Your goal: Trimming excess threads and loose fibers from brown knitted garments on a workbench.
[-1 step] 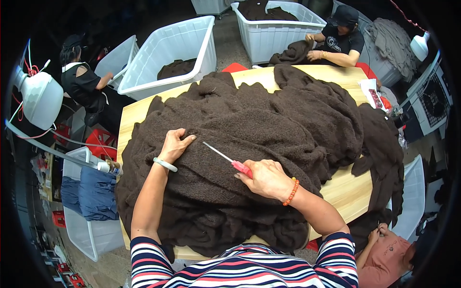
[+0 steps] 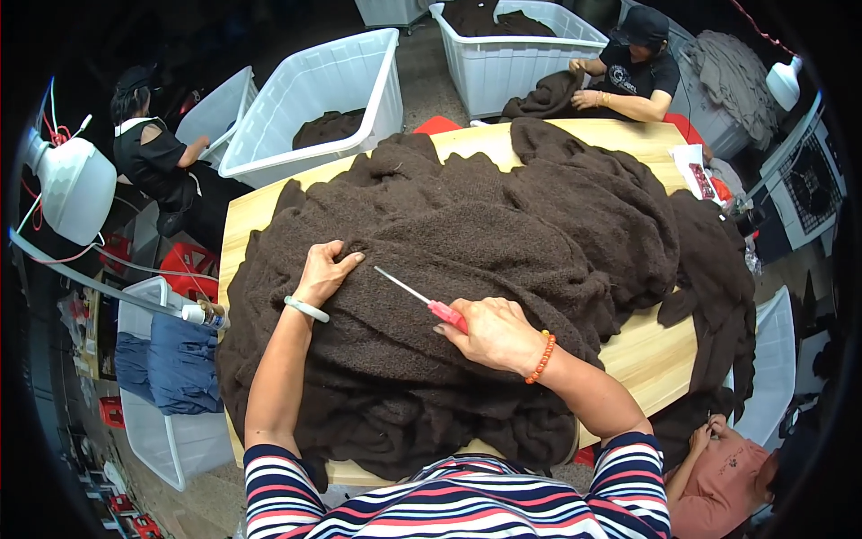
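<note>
A large heap of dark brown knitted fabric (image 2: pixel 431 242) spreads over the wooden table in front of me. Its folds hang over the table's right side. My left hand (image 2: pixel 322 274), with a pale bangle at the wrist, grips a fold of it at the left, fingers curled in and thumb pointing right. My right hand (image 2: pixel 494 332), wearing an orange bead bracelet, is closed round the pink-red handle of a thin metal-shafted tool (image 2: pixel 409 287). The shaft points up and left over the fabric, its tip a short way from my left thumb. The tip's exact shape is too small to tell.
The pale wooden table (image 2: pixel 654 355) carries the heap. White bins (image 2: pixel 256 166) stand beyond it, and one with blue cloth (image 2: pixel 184 359) is at the left. Co-workers sit at the far right, far left and lower right. A white lamp (image 2: pixel 79 189) hangs at the left.
</note>
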{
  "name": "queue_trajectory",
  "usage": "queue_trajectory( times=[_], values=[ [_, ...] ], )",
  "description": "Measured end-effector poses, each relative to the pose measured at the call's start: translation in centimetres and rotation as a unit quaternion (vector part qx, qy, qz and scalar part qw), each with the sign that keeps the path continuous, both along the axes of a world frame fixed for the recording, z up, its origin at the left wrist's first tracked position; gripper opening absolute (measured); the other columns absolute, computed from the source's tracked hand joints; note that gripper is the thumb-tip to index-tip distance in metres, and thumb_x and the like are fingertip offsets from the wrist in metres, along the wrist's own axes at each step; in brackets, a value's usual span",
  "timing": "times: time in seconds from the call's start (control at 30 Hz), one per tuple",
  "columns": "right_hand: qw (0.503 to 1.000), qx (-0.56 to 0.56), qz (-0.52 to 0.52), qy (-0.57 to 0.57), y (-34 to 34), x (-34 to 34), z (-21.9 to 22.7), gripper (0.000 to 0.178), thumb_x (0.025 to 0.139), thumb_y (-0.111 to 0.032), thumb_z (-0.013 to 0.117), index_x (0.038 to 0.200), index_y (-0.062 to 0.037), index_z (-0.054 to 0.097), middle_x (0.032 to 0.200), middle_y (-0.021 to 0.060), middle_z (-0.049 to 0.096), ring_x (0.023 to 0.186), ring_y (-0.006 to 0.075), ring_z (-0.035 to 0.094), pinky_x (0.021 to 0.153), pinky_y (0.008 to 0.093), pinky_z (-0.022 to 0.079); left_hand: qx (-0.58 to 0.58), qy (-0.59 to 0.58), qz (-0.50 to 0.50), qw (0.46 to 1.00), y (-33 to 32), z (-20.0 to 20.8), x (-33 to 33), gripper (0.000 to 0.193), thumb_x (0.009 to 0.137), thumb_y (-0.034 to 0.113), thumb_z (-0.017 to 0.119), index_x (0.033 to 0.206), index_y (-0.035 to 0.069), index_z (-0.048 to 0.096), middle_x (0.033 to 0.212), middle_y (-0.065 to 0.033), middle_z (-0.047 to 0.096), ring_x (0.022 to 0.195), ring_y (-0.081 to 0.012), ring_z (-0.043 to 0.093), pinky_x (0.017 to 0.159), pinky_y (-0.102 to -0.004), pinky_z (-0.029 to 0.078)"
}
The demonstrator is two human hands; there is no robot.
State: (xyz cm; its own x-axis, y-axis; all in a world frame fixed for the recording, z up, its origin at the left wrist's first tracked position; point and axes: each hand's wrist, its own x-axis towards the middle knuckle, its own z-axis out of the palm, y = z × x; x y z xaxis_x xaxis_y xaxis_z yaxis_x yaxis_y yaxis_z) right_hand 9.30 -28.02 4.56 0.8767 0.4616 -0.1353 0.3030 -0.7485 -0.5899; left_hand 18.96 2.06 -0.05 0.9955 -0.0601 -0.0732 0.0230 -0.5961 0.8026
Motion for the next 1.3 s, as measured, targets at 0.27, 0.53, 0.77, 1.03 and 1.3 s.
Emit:
queue_trajectory(
  times=[0.27, 0.53, 0.77, 1.03, 1.3],
  values=[
    [0.999, 0.022, 0.021, 0.018, 1.8, 0.1, 0.3, 0.034, 0.092, -0.035, 0.060, 0.095, -0.0011, 0.063, 0.084, 0.0229, 0.068, 0.085, 0.0407, 0.067, 0.078, 0.0488, 0.052, -0.025, -0.036, -0.053, 0.998, 0.1, 0.3, -0.7, 0.018, 0.083, 0.011, 0.075, 0.077, 0.000, 0.063, 0.069, 0.0084, 0.047, 0.066, -0.0029, 0.042, 0.059, -0.0231, 0.036],
    [0.997, 0.066, -0.019, 0.026, -1.3, -1.0, -0.8, 0.031, 0.093, -0.034, 0.060, 0.099, -0.0042, 0.060, 0.080, 0.0219, 0.067, 0.080, 0.0419, 0.066, 0.075, 0.0512, 0.051, 0.198, -0.156, -0.106, 0.962, -3.9, 3.5, -0.2, 0.039, 0.071, 0.031, 0.084, 0.100, 0.009, 0.071, 0.096, -0.0105, 0.065, 0.092, -0.0276, 0.057, 0.085, -0.0384, 0.045],
    [0.998, 0.043, -0.050, 0.014, -2.9, -1.5, -1.2, 0.032, 0.093, -0.035, 0.059, 0.098, -0.0033, 0.060, 0.080, 0.0213, 0.068, 0.080, 0.0419, 0.066, 0.075, 0.0511, 0.052, 0.235, 0.000, -0.200, 0.951, -5.3, 3.3, 1.5, 0.036, 0.074, 0.031, 0.079, 0.097, 0.004, 0.071, 0.097, -0.0145, 0.071, 0.096, -0.0309, 0.063, 0.091, -0.0411, 0.038],
    [1.000, -0.005, -0.006, 0.009, -2.6, -2.1, -1.2, 0.035, 0.092, -0.036, 0.060, 0.096, -0.0009, 0.061, 0.080, 0.0236, 0.068, 0.080, 0.0422, 0.067, 0.076, 0.0500, 0.052, 0.150, -0.031, -0.218, 0.964, -4.6, 1.6, 0.6, 0.019, 0.080, 0.014, 0.073, 0.094, 0.002, 0.072, 0.084, -0.0141, 0.065, 0.086, -0.0249, 0.060, 0.076, -0.0360, 0.048],
    [0.998, 0.027, -0.049, 0.038, -4.1, -3.2, -1.4, 0.031, 0.091, -0.035, 0.062, 0.100, -0.0054, 0.062, 0.083, 0.0214, 0.068, 0.081, 0.0406, 0.066, 0.074, 0.0495, 0.052, 0.099, 0.087, -0.201, 0.971, -6.6, 2.1, 1.3, 0.032, 0.079, 0.024, 0.075, 0.104, 0.005, 0.072, 0.098, -0.0152, 0.071, 0.094, -0.0265, 0.066, 0.087, -0.0360, 0.048]
  ],
)
